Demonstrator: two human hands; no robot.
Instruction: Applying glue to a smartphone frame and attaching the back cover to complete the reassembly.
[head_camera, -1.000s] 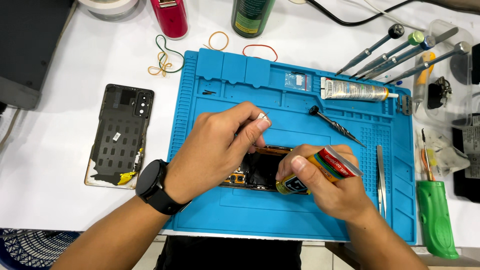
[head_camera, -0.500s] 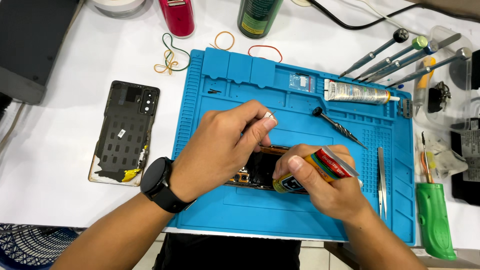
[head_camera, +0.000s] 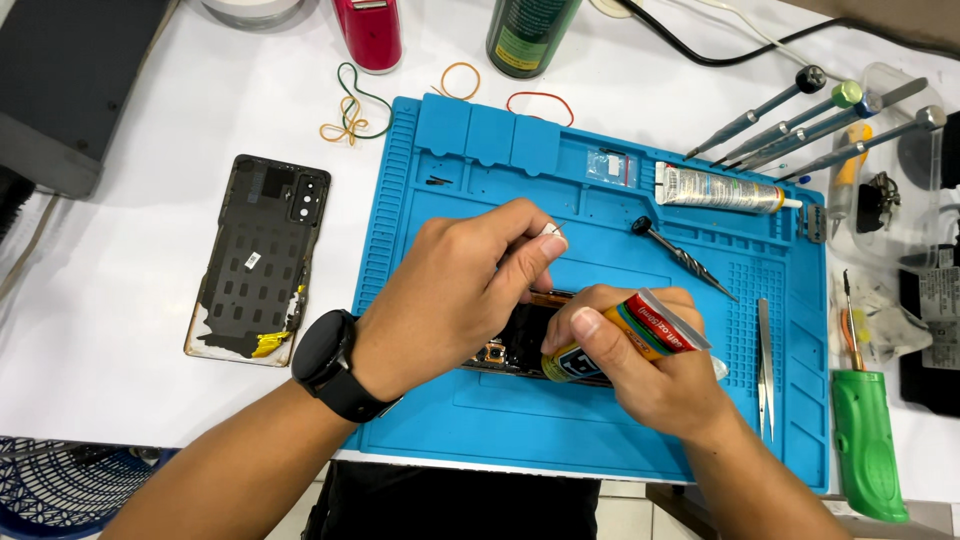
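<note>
The big blue silicone repair mat (head_camera: 600, 420) fills the middle of the white bench, and everything seems to hang around it. Near the mat's centre lies an opened black phone body (head_camera: 520, 340), mostly hidden under the two hands. The left hand (head_camera: 450, 295), a black round watch (head_camera: 328, 362) on its wrist, arches over the phone's left part with its fingertips pinched shut on a small white scrap at the phone's upper edge (what the scrap is, I cannot tell). The right hand (head_camera: 655, 375) rests on the phone's right end, its fingers wrapped tight around a crumpled multicoloured glue tube (head_camera: 625, 335), nozzle end pointing down-left onto the phone.

On the mat's upper right part lies a second, silver-grey glue tube (head_camera: 715, 188), and just below it a small black screwdriver (head_camera: 682, 252) sits at a slant. A pair of steel tweezers (head_camera: 765, 365) lies lengthwise along the mat's right side.

Off the mat to the left, a dark phone back cover (head_camera: 258, 262) lies inner face up on the bench. Beyond the mat's top left corner are a few loose rubber bands (head_camera: 350, 108). Past the right edge, a green-handled tool (head_camera: 865, 445) lies upright, and several slim precision screwdrivers (head_camera: 800, 125) fan out above the top right corner.
</note>
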